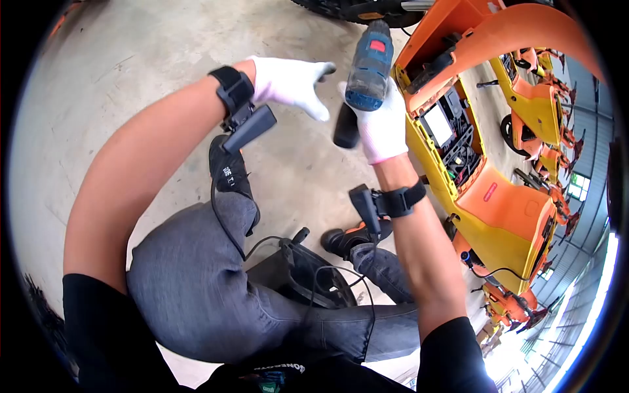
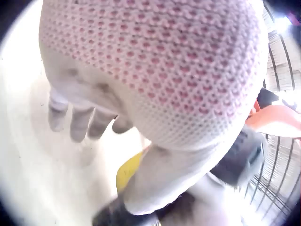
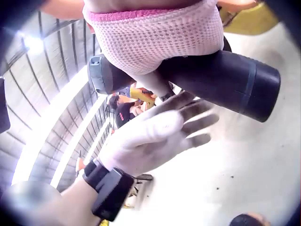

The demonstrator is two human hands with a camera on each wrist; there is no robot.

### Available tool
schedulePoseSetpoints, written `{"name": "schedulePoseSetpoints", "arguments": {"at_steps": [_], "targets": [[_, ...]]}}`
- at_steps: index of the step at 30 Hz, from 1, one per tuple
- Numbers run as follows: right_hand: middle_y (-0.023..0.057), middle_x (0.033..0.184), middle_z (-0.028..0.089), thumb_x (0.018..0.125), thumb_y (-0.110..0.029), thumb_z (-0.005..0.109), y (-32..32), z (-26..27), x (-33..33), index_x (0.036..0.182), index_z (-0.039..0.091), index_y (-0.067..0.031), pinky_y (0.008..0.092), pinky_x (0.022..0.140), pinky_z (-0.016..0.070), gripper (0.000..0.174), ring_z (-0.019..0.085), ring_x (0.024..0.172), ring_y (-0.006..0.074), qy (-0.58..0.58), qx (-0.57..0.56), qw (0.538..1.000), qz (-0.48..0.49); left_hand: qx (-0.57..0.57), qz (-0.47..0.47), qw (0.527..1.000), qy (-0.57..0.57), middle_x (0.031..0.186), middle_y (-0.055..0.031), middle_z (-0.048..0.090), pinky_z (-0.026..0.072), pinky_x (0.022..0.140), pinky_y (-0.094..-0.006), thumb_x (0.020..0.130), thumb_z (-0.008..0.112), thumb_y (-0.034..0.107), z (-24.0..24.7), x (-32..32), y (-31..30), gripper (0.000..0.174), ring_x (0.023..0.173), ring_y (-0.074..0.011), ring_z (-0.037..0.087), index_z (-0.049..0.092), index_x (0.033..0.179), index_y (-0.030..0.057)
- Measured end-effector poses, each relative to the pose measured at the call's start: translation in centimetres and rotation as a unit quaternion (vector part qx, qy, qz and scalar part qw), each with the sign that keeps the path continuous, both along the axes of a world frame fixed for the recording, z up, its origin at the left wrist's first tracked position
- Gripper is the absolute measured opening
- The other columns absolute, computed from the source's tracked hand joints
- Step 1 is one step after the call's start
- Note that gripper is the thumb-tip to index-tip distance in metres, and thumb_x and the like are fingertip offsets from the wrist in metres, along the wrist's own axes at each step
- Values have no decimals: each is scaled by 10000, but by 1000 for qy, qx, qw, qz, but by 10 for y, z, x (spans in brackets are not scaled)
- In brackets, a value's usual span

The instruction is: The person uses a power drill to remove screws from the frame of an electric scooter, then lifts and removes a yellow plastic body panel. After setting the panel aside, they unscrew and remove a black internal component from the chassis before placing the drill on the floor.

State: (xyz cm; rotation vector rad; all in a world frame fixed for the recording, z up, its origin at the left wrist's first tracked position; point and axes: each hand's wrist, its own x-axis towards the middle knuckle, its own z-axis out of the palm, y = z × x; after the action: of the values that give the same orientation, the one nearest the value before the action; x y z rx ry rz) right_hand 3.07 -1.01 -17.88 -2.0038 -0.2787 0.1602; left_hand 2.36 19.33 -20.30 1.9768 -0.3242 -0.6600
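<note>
A blue cordless drill (image 1: 369, 72) with a red mark and a black chuck is in my right hand (image 1: 386, 128), which wears a white knit glove. Its chuck points forward, toward the top of the head view. In the right wrist view the glove wraps the black handle, and the thick black base (image 3: 230, 82) sticks out to one side. My left hand (image 1: 288, 80), gloved too, hovers left of the drill with nothing in it. Its fingers (image 2: 81, 123) extend with the thumb spread away. Grey-black fingertips show on that glove.
An orange and yellow scooter (image 1: 501, 239) stands close on the right, its compartment (image 1: 481, 128) uncovered and parts inside. A black tyre (image 1: 354, 9) lies ahead. Between my legs is a black seat-like object (image 1: 298, 272), with loose cables around. More scooters (image 1: 531, 105) line the right; another person (image 3: 123, 112) is farther off.
</note>
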Motion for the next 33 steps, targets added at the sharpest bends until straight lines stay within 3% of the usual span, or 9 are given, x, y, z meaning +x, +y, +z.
{"name": "schedulePoseSetpoints", "arguments": {"at_steps": [4, 9, 12, 13, 15, 18, 19, 21, 33], "targets": [[89, 1206, 648, 876, -99, 748, 27, -21, 2, 1230, 584, -16, 301, 911, 516, 399, 630, 1046, 140, 131, 258, 957, -2, -113, 159, 979, -65, 1252, -257, 636, 506, 977, -351, 699, 862, 378, -8, -8, -24, 1189, 1119, -331, 651, 163, 1557, -58], [53, 1190, 669, 897, -163, 738, 16, -21, 2, 1318, 585, -21, 301, 971, 479, 470, 613, 1068, 149, 157, 165, 972, 53, -91, 193, 970, -117, 1389, -174, 570, 450, 1071, -359, 806, 820, 204, -28, -7, -21, 993, 1265, -274, 574, 211, 1578, 65], [98, 1246, 657, 891, -151, 710, -20, -18, 27, 1367, 560, 31, 314, 1033, 445, 531, 597, 1134, 185, 270, 103, 944, 161, -98, 182, 963, -170, 1299, -186, 621, 484, 1018, -388, 807, 778, 129, -43, -8, -17, 859, 1198, -326, 607, 338, 1543, 83], [129, 1263, 644, 924, -181, 669, -31, -18, 30, 1404, 511, 51, 359, 1052, 444, 557, 597, 1167, 227, 342, 188, 908, 150, -102, 183, 963, -166, 1299, -186, 621, 484, 1018, -388, 807, 778, 129, -45, -6, -14, 859, 1198, -326, 607, 338, 1543, 83], [146, 1265, 636, 970, -249, 630, -40, -18, 30, 1378, 502, 61, 402, 1022, 470, 529, 608, 1145, 243, 410, 318, 851, 81, 174, 73, 953, -237, 1114, -163, 657, 514, 900, -418, 748, 747, 56, -35, -2, -7, 862, 1029, -348, 631, 376, 1526, 77], [130, 1190, 643, 997, -345, 617, -47, -36, 24, 1304, 524, 42, 397, 926, 517, 502, 623, 1051, 220, 398, 363, 842, 29, 195, 13, 910, -366, 996, -116, 648, 479, 875, -397, 692, 715, 19, -53, 6, -14, 821, 937, -304, 623, 464, 1472, 77], [101, 1100, 636, 1007, -380, 613, -46, -40, 21, 1205, 558, 15, 361, 824, 541, 445, 620, 961, 184, 351, 214, 911, -44, 206, -35, 885, -417, 1002, -107, 654, 465, 901, -378, 693, 715, 25, -58, 7, -19, 797, 953, -282, 629, 485, 1454, 74], [81, 1047, 624, 1006, -383, 618, -38, -44, 12, 1198, 566, 1, 328, 783, 544, 433, 616, 914, 165, 289, 187, 934, -97, 221, -43, 877, -425, 1002, -92, 655, 445, 936, -363, 713, 709, 45, -63, 9, -34, 722, 960, -258, 632, 519, 1410, 56], [55, 900, 620, 996, -386, 628, -46, -56, 32, 1105, 585, -9, 298, 651, 532, 395, 602, 751, 140, 292, 145, 941, -91, 274, 27, 883, -379, 978, -89, 633, 450, 872, -379, 832, 636, 120, -85, 9, -60, 417, 952, -255, 628, 571, 1239, 55]]}}
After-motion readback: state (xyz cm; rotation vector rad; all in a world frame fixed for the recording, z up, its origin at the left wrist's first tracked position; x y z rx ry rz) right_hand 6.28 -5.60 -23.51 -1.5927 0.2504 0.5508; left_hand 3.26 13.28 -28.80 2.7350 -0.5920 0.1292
